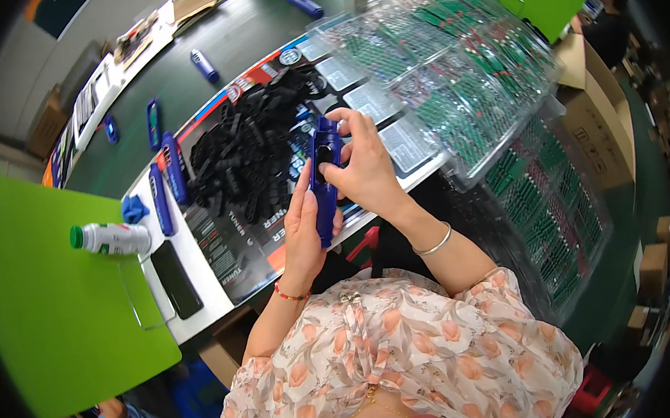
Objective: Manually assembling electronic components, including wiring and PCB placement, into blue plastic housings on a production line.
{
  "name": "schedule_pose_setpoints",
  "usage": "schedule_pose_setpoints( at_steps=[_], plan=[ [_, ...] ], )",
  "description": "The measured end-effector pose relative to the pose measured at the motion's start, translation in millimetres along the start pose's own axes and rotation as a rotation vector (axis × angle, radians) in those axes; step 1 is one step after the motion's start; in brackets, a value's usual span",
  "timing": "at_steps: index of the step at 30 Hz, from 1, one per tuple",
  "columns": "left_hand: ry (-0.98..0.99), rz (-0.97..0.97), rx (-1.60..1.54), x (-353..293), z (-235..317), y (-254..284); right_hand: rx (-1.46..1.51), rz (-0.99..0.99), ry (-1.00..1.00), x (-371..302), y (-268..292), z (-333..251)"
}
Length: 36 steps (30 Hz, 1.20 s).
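Between both hands I hold a long dark-blue plastic housing (325, 219), tilted upright above the table's near edge. My left hand (303, 225) is wrapped round its lower part. At its upper half, my right hand (363, 160) grips the far side with the fingers, while the thumb presses at a dark opening in the front. Whether a small part sits under that thumb, I cannot tell. Just beyond the hands lies a heap of black strap-like parts (241, 149) on a printed sheet (225, 244).
To the right stand clear trays (449, 69) of green circuit boards, with another tray (545, 210) lower. Several blue housings (161, 199) lie left. A white bottle (116, 238) and a black phone (176, 278) lie near the green partition (54, 306). A cardboard box (597, 128) is far right.
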<state>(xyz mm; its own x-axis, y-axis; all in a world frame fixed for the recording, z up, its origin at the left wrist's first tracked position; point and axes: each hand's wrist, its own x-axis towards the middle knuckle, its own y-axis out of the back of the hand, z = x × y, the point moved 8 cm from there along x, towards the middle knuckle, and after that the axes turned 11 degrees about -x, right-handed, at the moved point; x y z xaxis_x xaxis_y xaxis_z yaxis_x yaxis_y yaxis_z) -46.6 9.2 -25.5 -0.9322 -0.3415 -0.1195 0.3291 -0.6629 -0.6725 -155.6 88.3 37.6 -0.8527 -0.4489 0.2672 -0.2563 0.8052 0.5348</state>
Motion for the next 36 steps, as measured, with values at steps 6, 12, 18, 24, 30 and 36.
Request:
schedule_pose_setpoints(
  at_steps=[6,12,18,24,30,36],
  plan=[
    [0.071,-0.122,-0.054,7.0,-8.1,-16.0,0.224,-0.069,-0.070,6.1,22.5,15.7],
    [0.101,-0.159,-0.084,10.5,-13.4,-29.5,0.198,0.054,-0.077,7.5,40.6,15.1],
    [0.118,-0.103,-0.148,18.0,-14.1,-32.5,0.141,0.058,0.030,14.2,55.4,10.4],
    [0.130,-0.069,-0.198,23.7,-14.6,-30.1,-0.755,0.416,-0.007,121.9,205.7,132.7],
    [0.123,-0.030,-0.183,26.0,-17.7,-20.4,-1.025,0.035,-0.352,147.9,243.3,233.7],
    [0.122,-0.035,-0.174,27.1,-12.6,-20.7,-1.011,-0.100,-0.334,153.4,244.8,235.9]
  ],
)
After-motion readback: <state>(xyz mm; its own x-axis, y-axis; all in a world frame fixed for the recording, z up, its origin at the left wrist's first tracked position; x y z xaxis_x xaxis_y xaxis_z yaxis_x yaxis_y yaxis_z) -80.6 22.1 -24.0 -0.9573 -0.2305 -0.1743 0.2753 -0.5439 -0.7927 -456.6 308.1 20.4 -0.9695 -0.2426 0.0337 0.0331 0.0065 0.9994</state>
